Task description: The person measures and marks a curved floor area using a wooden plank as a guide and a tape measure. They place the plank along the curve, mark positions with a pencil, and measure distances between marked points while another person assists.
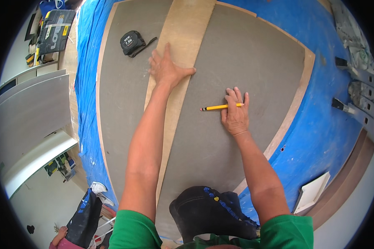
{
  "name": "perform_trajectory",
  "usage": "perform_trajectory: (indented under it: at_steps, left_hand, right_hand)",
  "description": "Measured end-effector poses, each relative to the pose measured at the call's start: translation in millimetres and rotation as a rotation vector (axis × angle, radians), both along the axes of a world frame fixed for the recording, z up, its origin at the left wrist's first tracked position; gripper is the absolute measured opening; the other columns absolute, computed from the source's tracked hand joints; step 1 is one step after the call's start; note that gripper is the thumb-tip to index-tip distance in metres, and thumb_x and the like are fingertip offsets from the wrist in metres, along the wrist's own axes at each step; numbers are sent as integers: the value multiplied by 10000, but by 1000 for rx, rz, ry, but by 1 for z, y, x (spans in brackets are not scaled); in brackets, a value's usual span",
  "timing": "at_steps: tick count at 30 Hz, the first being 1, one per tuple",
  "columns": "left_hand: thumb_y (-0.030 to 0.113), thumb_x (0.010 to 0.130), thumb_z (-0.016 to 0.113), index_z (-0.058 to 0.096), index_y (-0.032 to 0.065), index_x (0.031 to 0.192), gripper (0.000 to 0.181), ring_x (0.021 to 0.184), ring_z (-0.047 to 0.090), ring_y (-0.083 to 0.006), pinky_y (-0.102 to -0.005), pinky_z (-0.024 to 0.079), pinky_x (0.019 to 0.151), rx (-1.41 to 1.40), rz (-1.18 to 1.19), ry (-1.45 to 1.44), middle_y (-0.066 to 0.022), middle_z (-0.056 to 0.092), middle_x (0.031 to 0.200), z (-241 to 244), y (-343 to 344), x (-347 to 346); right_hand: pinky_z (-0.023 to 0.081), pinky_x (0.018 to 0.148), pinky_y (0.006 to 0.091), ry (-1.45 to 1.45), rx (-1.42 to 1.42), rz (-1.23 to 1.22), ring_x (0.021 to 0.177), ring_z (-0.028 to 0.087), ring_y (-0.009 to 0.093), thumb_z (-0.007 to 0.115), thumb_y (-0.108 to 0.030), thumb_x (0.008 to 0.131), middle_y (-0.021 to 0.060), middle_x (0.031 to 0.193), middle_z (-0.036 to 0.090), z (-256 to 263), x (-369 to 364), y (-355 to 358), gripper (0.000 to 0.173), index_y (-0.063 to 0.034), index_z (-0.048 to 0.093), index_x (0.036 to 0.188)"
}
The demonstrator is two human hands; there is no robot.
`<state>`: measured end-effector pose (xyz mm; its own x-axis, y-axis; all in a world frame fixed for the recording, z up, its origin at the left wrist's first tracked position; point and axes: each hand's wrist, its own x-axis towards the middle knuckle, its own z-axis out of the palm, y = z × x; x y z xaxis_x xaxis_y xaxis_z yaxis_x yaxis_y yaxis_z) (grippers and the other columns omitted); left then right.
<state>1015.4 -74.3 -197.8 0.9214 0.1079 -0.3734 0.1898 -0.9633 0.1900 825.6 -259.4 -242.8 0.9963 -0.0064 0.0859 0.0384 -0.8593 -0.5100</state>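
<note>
My left hand [170, 70] is spread flat on a long tan board strip [190, 34], thumb over its right edge and fingertips towards its left edge. The strip lies lengthwise across a large grey panel [237, 56]. On the grey surface, right of the strip, rests my right hand [237, 113], with a yellow pencil [216, 107] between its fingers, the tip pointing right and the eraser end left. A black tape measure [132, 43] with a wrist strap lies on the panel, left of the strip and up from my left hand.
Blue sheeting [324, 102] surrounds the panel. At the right lie metal levels [366, 115], brushes [341, 105] and a white tray-like piece [313, 191]. A tool case [56, 31] and grey boards [34, 102] are at the left. Another person's leg [85, 214] shows at lower left.
</note>
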Motion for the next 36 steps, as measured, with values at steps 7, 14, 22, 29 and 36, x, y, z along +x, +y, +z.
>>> perform_trajectory:
  at_steps: [7,14,22,29,36]
  left_hand:
    - [595,518,887,231,228,1557,1283,1476,138,-440,-630,238,1135,41,-46,-5,-218,116,1611,-11,6,-1]
    - [515,773,761,308,141,1529,958,1475,189,-388,-579,195,1156,49,-233,-330,-229,163,1601,-18,53,-94]
    - [240,938,626,521,61,1392,500,1386,345,-415,-475,281,1146,54,184,-113,-251,348,1507,-11,223,-423]
    - [224,936,617,397,105,1478,597,1354,377,-422,-484,341,1114,80,582,-17,-237,377,1484,-12,267,-617]
    - [260,976,514,509,147,1411,450,1228,495,-410,-518,403,1040,69,566,25,-209,494,1355,-10,282,-630]
  right_hand:
    - [243,1156,588,34,-40,26,1389,390,309,669,-87,790,97,1386,490,2,-3,-1,433,-77,488,1184]
    - [216,1179,573,-31,-11,7,1411,361,292,694,-161,821,102,1407,483,-13,-11,-10,570,-53,447,1323]
    - [244,1157,571,-74,-9,-69,1318,454,382,578,-118,853,205,1375,517,-27,-12,-3,517,-63,467,1355]
    - [396,1025,480,-123,195,111,1148,567,363,603,-135,864,195,1088,611,10,-10,-27,408,-64,494,1251]
    - [506,555,264,329,708,-282,674,606,176,650,-239,942,68,835,584,34,-224,-127,247,-36,516,980]
